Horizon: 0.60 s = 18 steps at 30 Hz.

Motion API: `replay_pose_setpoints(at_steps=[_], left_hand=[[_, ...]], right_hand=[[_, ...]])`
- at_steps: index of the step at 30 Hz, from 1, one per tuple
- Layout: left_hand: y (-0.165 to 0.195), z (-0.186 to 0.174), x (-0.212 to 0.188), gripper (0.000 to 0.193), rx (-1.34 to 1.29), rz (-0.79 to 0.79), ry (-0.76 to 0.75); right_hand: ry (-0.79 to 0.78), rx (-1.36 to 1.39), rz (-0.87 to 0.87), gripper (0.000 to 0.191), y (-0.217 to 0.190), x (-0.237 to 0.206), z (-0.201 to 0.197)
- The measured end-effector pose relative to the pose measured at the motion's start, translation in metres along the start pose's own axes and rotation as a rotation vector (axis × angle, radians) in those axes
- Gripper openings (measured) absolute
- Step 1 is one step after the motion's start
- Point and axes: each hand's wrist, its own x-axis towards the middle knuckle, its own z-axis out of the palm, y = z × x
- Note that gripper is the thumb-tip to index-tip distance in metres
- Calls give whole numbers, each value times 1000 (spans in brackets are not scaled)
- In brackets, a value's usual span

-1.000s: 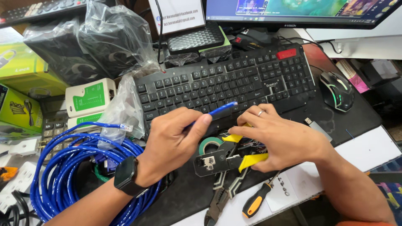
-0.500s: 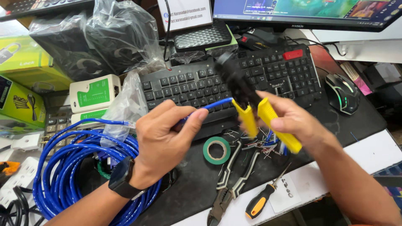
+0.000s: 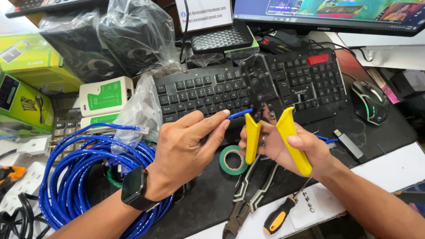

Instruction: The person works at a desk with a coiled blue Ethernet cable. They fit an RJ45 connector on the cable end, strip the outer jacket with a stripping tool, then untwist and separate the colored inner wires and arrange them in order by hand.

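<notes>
One blue cable end (image 3: 239, 113), thin, straight, beside yellow-handled crimping tool (image 3: 265, 110)

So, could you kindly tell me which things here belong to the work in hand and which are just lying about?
In use:
left hand
right hand
blue cable end
yellow-handled crimping tool
blue cable coil

Lying about:
green tape roll
pliers
screwdriver
keyboard
mouse
cable tester

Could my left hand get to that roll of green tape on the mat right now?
Probably not straight away: the left hand is pinching the blue cable end. The green tape roll lies uncovered just beside it.
</notes>
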Motion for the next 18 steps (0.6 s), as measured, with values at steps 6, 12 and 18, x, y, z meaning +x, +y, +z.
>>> replay_pose_setpoints(at_steps=[6,12,18], left_hand=[[3,-1,-2,22,-27,39,13],[4,1,-2,22,30,70,-2],[2,1,-3,21,1,55,10]], right_hand=[[28,-101,-18,80,6,-5,-2],[58,-89,-58,73,9,-4,0],[67,-140,-45,78,7,-4,1]])
